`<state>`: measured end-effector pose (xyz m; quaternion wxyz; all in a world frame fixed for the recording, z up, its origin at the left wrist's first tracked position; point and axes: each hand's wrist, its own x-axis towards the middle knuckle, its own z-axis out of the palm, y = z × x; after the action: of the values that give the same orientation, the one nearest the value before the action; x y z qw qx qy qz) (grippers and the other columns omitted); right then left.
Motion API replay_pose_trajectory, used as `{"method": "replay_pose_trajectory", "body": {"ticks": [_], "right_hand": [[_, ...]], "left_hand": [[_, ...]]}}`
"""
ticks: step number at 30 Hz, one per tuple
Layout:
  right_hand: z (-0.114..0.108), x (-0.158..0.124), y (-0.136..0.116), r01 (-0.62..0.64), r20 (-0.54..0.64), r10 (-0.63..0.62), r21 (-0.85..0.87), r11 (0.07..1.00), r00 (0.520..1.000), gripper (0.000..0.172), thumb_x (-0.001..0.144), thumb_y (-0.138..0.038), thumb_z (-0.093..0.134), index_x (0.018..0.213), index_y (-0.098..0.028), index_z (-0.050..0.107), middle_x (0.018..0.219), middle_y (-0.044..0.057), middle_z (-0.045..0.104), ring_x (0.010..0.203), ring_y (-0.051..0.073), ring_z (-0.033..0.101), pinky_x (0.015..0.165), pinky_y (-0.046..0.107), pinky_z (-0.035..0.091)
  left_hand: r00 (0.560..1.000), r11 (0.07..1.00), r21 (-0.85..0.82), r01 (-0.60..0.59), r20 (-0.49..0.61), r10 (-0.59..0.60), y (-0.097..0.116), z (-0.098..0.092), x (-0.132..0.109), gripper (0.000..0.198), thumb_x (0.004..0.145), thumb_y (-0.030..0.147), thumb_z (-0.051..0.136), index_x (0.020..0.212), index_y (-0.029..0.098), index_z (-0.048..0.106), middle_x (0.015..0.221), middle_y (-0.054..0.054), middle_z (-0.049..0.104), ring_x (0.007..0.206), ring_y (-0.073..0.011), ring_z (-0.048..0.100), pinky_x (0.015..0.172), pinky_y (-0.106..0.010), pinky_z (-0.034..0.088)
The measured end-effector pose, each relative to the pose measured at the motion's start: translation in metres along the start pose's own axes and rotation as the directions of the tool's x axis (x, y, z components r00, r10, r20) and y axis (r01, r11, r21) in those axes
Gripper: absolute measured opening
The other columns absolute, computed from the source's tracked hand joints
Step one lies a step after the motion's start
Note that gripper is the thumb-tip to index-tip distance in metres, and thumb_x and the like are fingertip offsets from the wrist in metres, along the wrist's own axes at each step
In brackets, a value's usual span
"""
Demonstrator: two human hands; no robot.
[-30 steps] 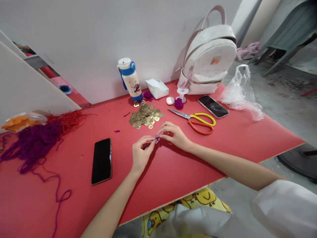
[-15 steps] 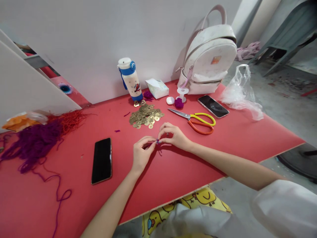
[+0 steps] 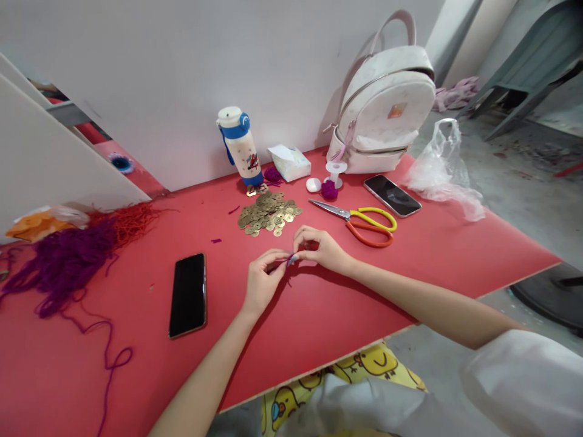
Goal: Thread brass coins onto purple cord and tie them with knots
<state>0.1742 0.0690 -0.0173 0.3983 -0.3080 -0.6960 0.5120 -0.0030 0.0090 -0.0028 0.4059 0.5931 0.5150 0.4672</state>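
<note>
My left hand (image 3: pixel 264 280) and my right hand (image 3: pixel 319 249) meet over the middle of the red table (image 3: pixel 319 315). Both are pinched on a small purple thread piece (image 3: pixel 290 260) held between their fingertips, just above the tabletop. What else sits in the pinch is too small to make out. A pile of brass coins (image 3: pixel 268 217) lies just beyond the hands. Yellow and orange scissors (image 3: pixel 364 223) lie to the right of the coins.
A black phone (image 3: pixel 187 294) lies left of my left hand; another phone (image 3: pixel 392 195) lies by the scissors. Purple yarn (image 3: pixel 64 261) and red yarn (image 3: pixel 127 221) are heaped at the left. A water bottle (image 3: pixel 239 145), tissue pack (image 3: pixel 288 162), white backpack (image 3: pixel 385 109) and plastic bag (image 3: pixel 439 167) stand along the back.
The hands stay in nearly the same spot. The fingertips have shifted slightly as they work the purple thread; nothing else on the table has moved.
</note>
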Motion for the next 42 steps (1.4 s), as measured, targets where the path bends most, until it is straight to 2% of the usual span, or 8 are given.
{"method": "replay_pose_trajectory", "body": {"ticks": [7,16,22,29,31,34,38,42], "right_hand": [[0.0049,-0.0003,0.004,-0.139,0.066,0.129,0.184,0.973,0.989,0.024,0.087,-0.041,0.063,0.089,-0.02,0.053,0.081,0.0,0.057,0.067,0.012,0.056,0.058,0.024,0.047],[0.0062,0.0006,0.0043,-0.026,0.047,0.016,0.217,0.976,0.999,0.025,0.085,-0.035,0.065,0.096,-0.021,0.047,0.089,0.0,0.057,0.072,0.011,0.056,0.066,0.025,0.05],[0.0065,-0.0013,0.0035,-0.039,0.079,0.022,0.215,0.976,0.997,0.024,0.084,-0.029,0.065,0.098,-0.02,0.049,0.088,0.0,0.055,0.07,0.01,0.053,0.063,0.023,0.047],[0.0053,0.0016,0.0065,-0.069,0.017,0.068,0.319,0.945,0.998,0.025,0.084,-0.035,0.065,0.097,-0.021,0.049,0.088,0.001,0.052,0.072,0.011,0.052,0.064,0.025,0.048],[0.0046,0.0012,0.0041,-0.045,-0.077,0.066,0.25,0.967,0.995,0.023,0.086,-0.037,0.063,0.098,-0.022,0.051,0.093,0.002,0.052,0.075,0.013,0.054,0.066,0.027,0.05],[0.0039,-0.0008,0.0002,0.06,-0.182,-0.06,-0.005,0.998,0.982,0.017,0.088,-0.035,0.064,0.095,-0.021,0.059,0.101,0.006,0.051,0.087,0.017,0.055,0.071,0.03,0.052],[0.0058,-0.0053,0.0009,0.167,-0.084,-0.195,-0.267,0.949,0.977,0.012,0.085,-0.033,0.071,0.089,-0.022,0.071,0.103,0.008,0.054,0.096,0.02,0.055,0.075,0.032,0.052],[0.0091,-0.0073,0.0072,0.226,0.046,-0.224,-0.333,0.915,0.974,0.005,0.084,-0.027,0.072,0.085,-0.022,0.073,0.103,0.007,0.06,0.096,0.02,0.055,0.08,0.034,0.05]], "left_hand": [[0.998,0.998,-0.04,0.043,-0.034,-0.044,-0.0016,-0.0028,0.0021,0.012,0.078,0.022,0.064,0.083,0.017,0.075,0.088,-0.007,0.075,0.081,-0.0192,0.072,0.075,-0.029,0.059],[0.996,0.995,-0.059,0.076,-0.05,-0.079,-0.0058,-0.0031,0.0011,0.014,0.078,0.024,0.066,0.086,0.016,0.075,0.089,-0.008,0.076,0.082,-0.0207,0.072,0.076,-0.03,0.059],[0.994,0.988,-0.113,0.107,-0.022,-0.11,-0.0072,-0.0011,-0.0006,0.012,0.076,0.025,0.071,0.084,0.017,0.076,0.09,-0.007,0.075,0.082,-0.0198,0.072,0.078,-0.03,0.059],[0.975,0.973,-0.142,0.184,-0.101,-0.199,-0.0043,-0.0002,-0.0008,0.011,0.069,0.025,0.075,0.077,0.017,0.075,0.077,-0.006,0.076,0.073,-0.0203,0.072,0.071,-0.03,0.06],[0.967,0.969,-0.15,0.195,-0.136,-0.215,-0.0032,-0.0007,0.0,0.011,0.068,0.025,0.076,0.076,0.017,0.075,0.076,-0.005,0.076,0.072,-0.0204,0.073,0.069,-0.03,0.059],[0.956,0.965,-0.171,0.199,-0.182,-0.229,-0.0035,-0.0017,0.0011,0.013,0.067,0.027,0.077,0.076,0.017,0.075,0.075,-0.006,0.076,0.069,-0.0206,0.072,0.064,-0.029,0.059],[0.946,0.962,-0.183,0.201,-0.218,-0.239,-0.0052,-0.002,0.001,0.015,0.066,0.027,0.077,0.077,0.017,0.076,0.078,-0.006,0.077,0.072,-0.0206,0.071,0.06,-0.027,0.057],[0.956,0.96,-0.201,0.196,-0.18,-0.233,-0.0035,0.0002,-0.0013,0.01,0.067,0.022,0.075,0.076,0.018,0.076,0.077,-0.005,0.076,0.072,-0.0185,0.071,0.063,-0.026,0.056]]}}
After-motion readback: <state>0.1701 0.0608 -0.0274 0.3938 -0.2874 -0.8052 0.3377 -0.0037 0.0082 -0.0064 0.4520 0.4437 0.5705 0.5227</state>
